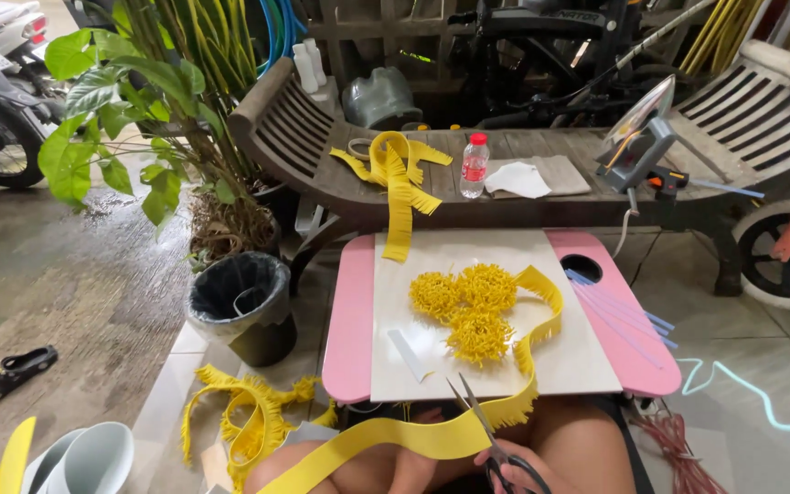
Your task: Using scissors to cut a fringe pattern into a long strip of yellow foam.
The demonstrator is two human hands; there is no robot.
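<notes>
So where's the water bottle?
In the head view, the water bottle stands upright on the wooden bench behind the pink table, between the yellow fringed strips and a white cloth.

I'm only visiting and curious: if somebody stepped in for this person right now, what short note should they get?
Right hand holds scissors, blades open at the yellow strip.
Left hand supports that strip from below, over the lap.
The strip's far end is already fringed and curls onto the white board on the pink table, beside three yellow fringe pompoms.
The stretch between the hands is uncut.
More fringed strips lie on the floor and the bench.
</notes>
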